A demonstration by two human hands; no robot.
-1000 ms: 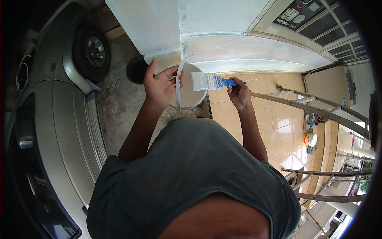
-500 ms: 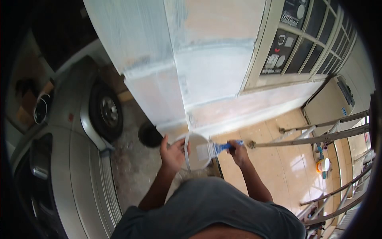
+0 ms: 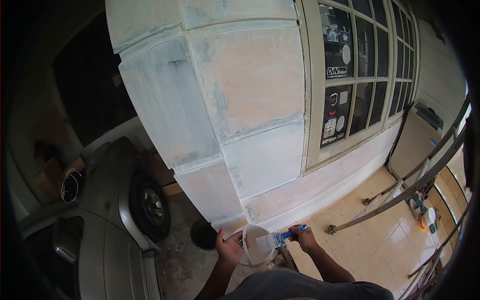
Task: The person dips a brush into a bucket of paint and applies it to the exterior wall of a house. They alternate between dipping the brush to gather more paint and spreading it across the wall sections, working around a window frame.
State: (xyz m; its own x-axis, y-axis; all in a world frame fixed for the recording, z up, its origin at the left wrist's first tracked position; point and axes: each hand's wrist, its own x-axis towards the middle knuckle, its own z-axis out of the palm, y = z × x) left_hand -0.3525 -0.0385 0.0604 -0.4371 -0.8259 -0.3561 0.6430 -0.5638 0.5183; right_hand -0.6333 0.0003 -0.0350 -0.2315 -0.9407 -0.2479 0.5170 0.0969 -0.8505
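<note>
My right hand (image 3: 305, 239) is closed around the blue handle of a paintbrush (image 3: 272, 241). The brush's pale, wide bristles point left, over the opening of a white bucket (image 3: 257, 255). My left hand (image 3: 231, 247) is at the bucket's left side, its fingers hooked round the rim and handle strip, thumb pointing up. Just beyond the bucket stands the wall (image 3: 265, 160), with patchy white paint over pinkish and grey areas.
A grey vehicle (image 3: 115, 225) is on the left, near a black bucket (image 3: 202, 235). A window (image 3: 355, 80) is set in the wall. At right are a metal ladder-like frame (image 3: 425, 177), a tiled floor (image 3: 372, 230) and a small white tub (image 3: 429, 218).
The view has tilted up, showing more wall and window, so both hands and the bucket appear lower. The brush remains in my right hand over the bucket.
</note>
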